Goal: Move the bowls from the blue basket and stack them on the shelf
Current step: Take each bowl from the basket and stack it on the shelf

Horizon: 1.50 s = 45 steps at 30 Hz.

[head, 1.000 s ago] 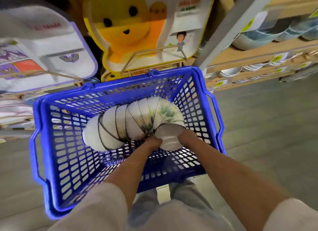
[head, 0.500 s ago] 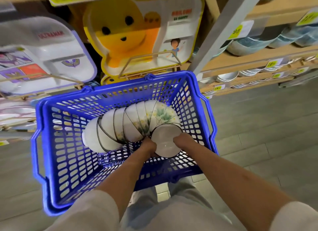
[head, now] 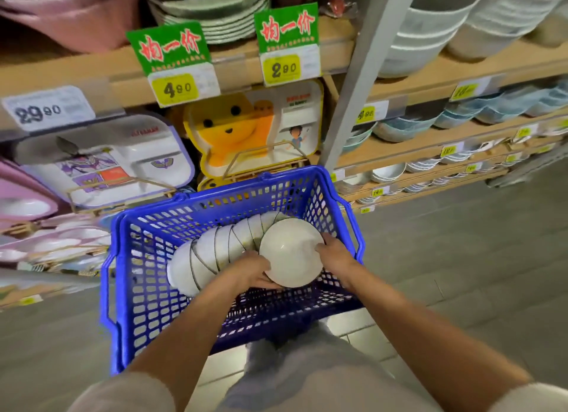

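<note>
Pick-up stage. Lying sideways in the blue basket — a row of bowls. Clasped between left hand and right hand: the end bowl, fingers curled on its rim. Next, likely: lift clear, carry to shelf.

There is one blue basket. In it lie about nine bowls, nested in one row; because they overlap, the exact number is not sure. At 12 o'clock from the basket are two green signs, each with one yellow price tag. At 10 o'clock is one white price label.
</note>
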Each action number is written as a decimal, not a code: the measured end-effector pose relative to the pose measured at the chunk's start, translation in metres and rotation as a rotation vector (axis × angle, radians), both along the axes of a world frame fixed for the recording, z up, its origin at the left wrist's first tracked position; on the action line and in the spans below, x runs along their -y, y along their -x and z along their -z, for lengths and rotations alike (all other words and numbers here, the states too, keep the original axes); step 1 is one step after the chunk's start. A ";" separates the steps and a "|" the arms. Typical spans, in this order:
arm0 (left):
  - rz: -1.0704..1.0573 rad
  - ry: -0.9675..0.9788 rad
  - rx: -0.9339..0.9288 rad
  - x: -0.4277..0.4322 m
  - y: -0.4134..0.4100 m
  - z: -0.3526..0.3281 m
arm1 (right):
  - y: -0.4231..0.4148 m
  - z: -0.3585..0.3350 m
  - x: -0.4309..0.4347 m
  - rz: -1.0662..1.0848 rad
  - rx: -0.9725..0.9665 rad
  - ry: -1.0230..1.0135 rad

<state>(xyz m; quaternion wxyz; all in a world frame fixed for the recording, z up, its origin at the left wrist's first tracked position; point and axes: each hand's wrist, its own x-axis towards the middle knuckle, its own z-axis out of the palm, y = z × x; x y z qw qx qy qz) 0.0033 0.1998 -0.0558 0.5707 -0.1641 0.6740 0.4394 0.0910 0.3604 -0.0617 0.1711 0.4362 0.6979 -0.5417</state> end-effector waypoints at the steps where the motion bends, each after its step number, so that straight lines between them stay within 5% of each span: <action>1: -0.030 -0.036 0.005 0.001 0.004 -0.015 | 0.001 -0.009 -0.001 0.010 -0.062 0.030; 6: -0.045 -0.186 -0.011 0.011 0.020 -0.087 | 0.007 -0.066 0.000 0.171 -0.452 0.208; 13: 0.027 -0.281 -0.239 0.020 0.032 -0.174 | 0.025 -0.159 0.019 0.371 -0.741 0.277; 16: 0.069 -0.269 -0.444 0.020 0.035 -0.202 | 0.027 -0.196 0.022 0.438 -0.808 0.282; 19: 0.214 -0.225 -0.857 0.013 0.033 -0.220 | 0.022 -0.233 0.022 0.525 -0.868 0.300; 21: 0.139 -0.368 -0.976 0.005 0.026 -0.233 | 0.016 -0.256 0.019 0.543 -0.904 0.306; 25: -0.130 -0.674 -0.879 -0.019 0.012 -0.267 | -0.002 -0.290 0.009 0.548 -0.925 0.331; 31: -0.258 -0.924 -0.823 -0.061 -0.024 -0.305 | -0.041 -0.321 -0.021 0.553 -0.977 0.404; 45: -0.440 -1.008 -0.652 -0.227 -0.163 -0.340 | -0.173 -0.362 -0.160 0.660 -1.039 0.260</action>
